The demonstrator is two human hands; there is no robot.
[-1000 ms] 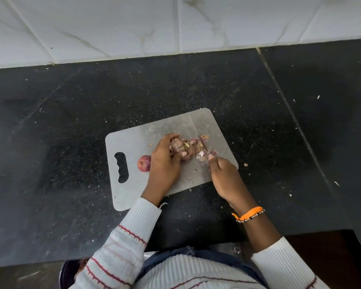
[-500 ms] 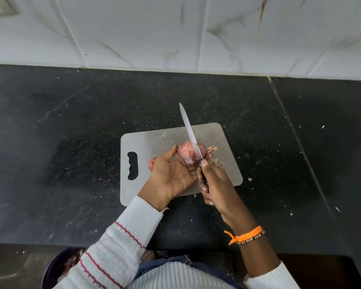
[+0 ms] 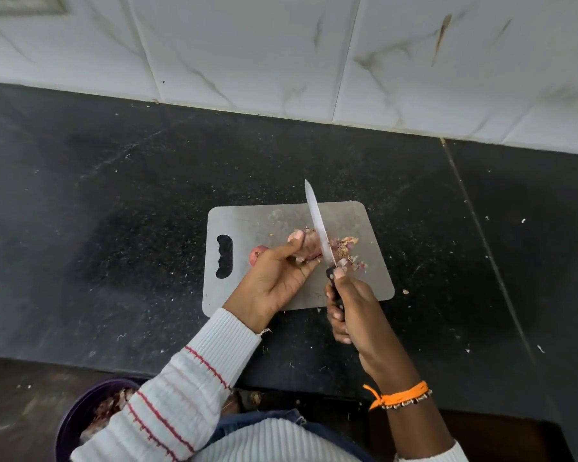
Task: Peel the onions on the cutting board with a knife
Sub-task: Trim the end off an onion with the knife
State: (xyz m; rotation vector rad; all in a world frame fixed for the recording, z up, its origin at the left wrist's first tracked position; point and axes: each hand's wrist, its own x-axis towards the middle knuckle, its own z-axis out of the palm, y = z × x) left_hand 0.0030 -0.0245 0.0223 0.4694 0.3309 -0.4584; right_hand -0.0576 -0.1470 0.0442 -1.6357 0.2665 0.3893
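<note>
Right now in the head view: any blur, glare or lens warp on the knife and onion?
Head view: knife blade sharp, a soft sheen, no blown-out glare; onion in the left hand slightly soft and partly hidden by fingers; right hand sharp; wide-angle bend shows in the wall tiles; light is even, shadows faint on the countertop.

White ribbed sweater (image 3: 194,381) with thin red stripes, orange thread wristband (image 3: 399,396) with small dark beads on right wrist.

Soft even light, wide-angle edge bending
</note>
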